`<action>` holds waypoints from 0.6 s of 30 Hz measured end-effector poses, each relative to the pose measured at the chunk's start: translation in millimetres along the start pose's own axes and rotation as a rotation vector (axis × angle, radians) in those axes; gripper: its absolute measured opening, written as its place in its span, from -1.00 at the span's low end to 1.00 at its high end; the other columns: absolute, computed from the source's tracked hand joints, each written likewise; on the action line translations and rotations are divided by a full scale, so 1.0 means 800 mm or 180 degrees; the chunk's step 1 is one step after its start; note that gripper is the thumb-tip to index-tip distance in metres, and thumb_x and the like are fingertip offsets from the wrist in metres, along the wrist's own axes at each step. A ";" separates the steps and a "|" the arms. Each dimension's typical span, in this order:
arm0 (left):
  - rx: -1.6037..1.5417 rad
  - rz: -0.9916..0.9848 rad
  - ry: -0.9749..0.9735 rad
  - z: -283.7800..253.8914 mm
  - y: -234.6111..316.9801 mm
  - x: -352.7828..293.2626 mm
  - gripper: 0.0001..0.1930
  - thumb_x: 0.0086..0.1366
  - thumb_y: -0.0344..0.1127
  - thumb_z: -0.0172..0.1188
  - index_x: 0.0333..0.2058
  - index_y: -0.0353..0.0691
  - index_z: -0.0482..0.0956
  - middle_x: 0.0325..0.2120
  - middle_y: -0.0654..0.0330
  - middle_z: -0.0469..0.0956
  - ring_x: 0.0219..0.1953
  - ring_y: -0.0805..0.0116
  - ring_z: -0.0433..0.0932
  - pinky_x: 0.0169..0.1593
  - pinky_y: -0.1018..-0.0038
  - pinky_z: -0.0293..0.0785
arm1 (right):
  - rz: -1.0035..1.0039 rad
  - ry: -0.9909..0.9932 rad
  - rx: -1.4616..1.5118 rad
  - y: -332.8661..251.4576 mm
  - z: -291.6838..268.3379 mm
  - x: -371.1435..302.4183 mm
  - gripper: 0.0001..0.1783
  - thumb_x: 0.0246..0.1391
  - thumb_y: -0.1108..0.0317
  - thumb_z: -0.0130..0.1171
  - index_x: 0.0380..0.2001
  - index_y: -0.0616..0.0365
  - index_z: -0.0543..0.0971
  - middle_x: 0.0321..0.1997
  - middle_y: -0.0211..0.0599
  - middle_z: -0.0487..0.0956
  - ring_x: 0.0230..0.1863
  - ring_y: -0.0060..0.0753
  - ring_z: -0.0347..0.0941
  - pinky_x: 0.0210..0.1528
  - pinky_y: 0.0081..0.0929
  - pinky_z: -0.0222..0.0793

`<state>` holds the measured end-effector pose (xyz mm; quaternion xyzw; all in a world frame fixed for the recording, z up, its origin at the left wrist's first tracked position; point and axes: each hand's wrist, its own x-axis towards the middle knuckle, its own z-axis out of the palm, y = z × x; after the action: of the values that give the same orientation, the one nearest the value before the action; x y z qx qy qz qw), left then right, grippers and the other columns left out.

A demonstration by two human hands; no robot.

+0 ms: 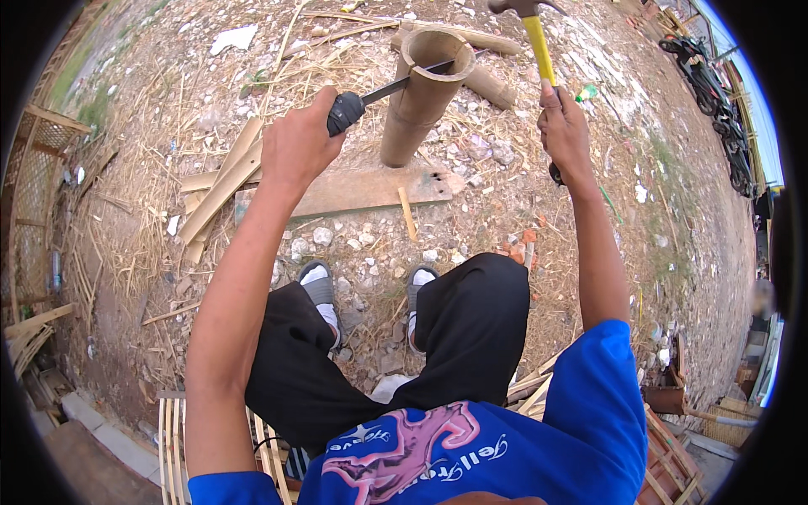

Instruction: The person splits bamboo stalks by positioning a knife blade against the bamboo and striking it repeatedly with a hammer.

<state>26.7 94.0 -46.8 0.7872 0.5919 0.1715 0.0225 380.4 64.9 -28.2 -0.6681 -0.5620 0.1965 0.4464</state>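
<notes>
My left hand [295, 141] is closed round the black-wrapped handle of a long-bladed knife [385, 90]. Its dark blade reaches across the top of a thick hollow bamboo tube [411, 118], at the notched rim. The tube stands upright, its lower end at a flat wooden board [353, 192] on the ground. To the right, my right hand [564, 139] grips a claw hammer [537, 40] with a yellow and black handle. The hammer's head is raised, apart from the knife and the tube, and partly cut off by the picture's top edge.
Split bamboo strips [223, 189] lie left of the board. Behind the tube are more bamboo pieces [488, 84]. A small stick [407, 215] leans at the board's front edge. Stones and straw litter the ground. Motorcycles [703, 80] stand far right; a lattice panel [34, 177] is at left.
</notes>
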 end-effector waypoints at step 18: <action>0.0020 -0.0120 -0.0049 -0.005 0.009 -0.001 -0.59 0.08 -0.17 0.33 -0.13 -0.05 0.36 -0.56 0.00 0.61 -0.44 -0.08 0.64 -0.37 0.08 0.52 | 0.0140 0.0038 -0.0768 0.047 -0.004 -0.034 -0.46 0.37 -0.08 -0.12 -0.44 0.22 0.43 -0.64 -0.39 0.36 -0.62 -0.53 0.26 -0.53 -0.46 0.19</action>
<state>32.2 90.3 -41.8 0.7773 0.6070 0.1631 0.0278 396.6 39.5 -63.9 -0.7302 -0.5641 0.1332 0.3617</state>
